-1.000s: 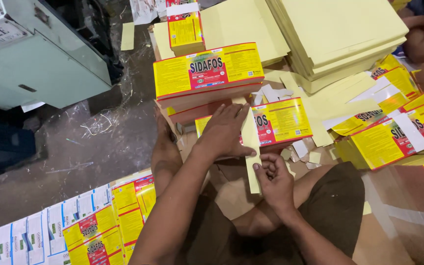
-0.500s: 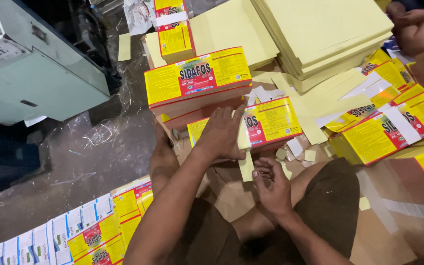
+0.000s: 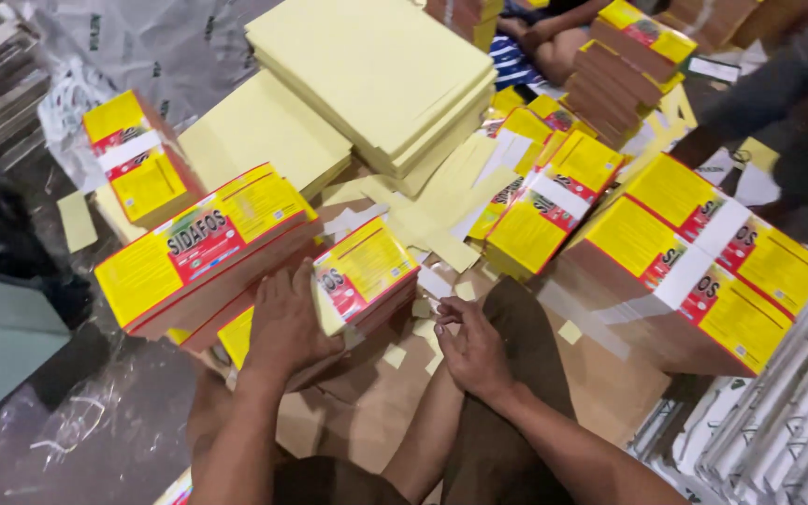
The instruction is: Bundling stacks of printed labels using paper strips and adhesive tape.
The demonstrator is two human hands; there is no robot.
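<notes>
- While the left hand (image 3: 284,323) lies palm-down, its fingers (image 3: 299,281) spread flat and grasping nothing, it presses on a small stack of flattened cartons (image 3: 362,271) with yellow faces and a red label panel.
- Just beyond those fingers, a longer tilted stack (image 3: 200,248) of the same yellow-and-red cartons leans on brown cardboard edges, its red label band running across the middle.
- The right hand (image 3: 474,351) rests beside the small stack, its fingers (image 3: 449,318) curled loosely at the stack's near corner; whether they pinch anything cannot be told.
- Small pale yellow paper scraps (image 3: 395,355) lie on the brown cardboard sheet (image 3: 367,411) between and just below both hands.
- Farther past the fingertips, big piles of plain pale yellow sheets (image 3: 376,65) sit stacked.
- To the right of the right fingers, a banded bundle (image 3: 703,266) of yellow cartons is wrapped with a white strip, and more bundles (image 3: 554,192) lie near it.
- Left of the left fingers, another white-banded yellow bundle (image 3: 133,159) sits well apart.
- At the far top, another person's limb (image 3: 563,42) shows beside a tall carton pile (image 3: 624,65).
</notes>
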